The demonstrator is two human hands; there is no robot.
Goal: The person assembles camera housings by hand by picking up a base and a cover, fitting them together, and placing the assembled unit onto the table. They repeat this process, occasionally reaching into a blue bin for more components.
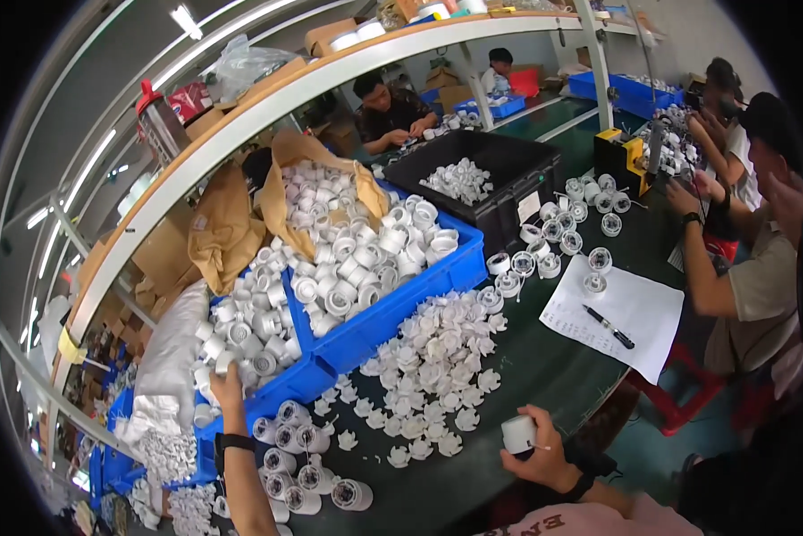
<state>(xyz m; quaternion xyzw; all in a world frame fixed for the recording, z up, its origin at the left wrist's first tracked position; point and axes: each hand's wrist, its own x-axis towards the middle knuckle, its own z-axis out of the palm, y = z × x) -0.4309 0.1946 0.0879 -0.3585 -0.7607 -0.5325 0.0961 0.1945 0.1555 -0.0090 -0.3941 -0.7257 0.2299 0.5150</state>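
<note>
My left hand reaches into the near-left blue bin, its fingers closed round a white plastic housing among many like it. At the lower right, my right hand grips a white cylindrical housing with a dark opening at its lower end. Between the hands lies a spread pile of small white petal-shaped plastic parts. Beside my left forearm stand several white housings with inner parts fitted.
A black crate with small white parts stands behind the bins. Round assemblies lie near a paper sheet bearing a pen. A shelf beam crosses above the bins. Co-workers sit across and at the right.
</note>
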